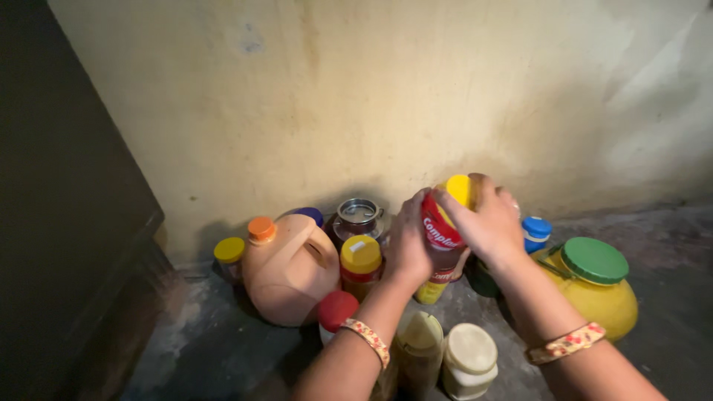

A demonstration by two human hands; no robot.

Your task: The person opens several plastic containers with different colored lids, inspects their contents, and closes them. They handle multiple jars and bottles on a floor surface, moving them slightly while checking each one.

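Fingers point(416, 223) of our left hand point(407, 249) wrap around the body of the red-labelled plastic jar point(440, 241), held tilted at the centre of the frame, while our right hand point(486, 219) closes over its yellow screw lid point(459, 188). Below and around it on the grey concrete floor point(668, 252) we see a peach plastic jug with an orange cap point(286, 271) at centre left, a yellow-lidded jar point(361, 263) beside it, and a yellow pot with a green lid point(598, 286) at right.
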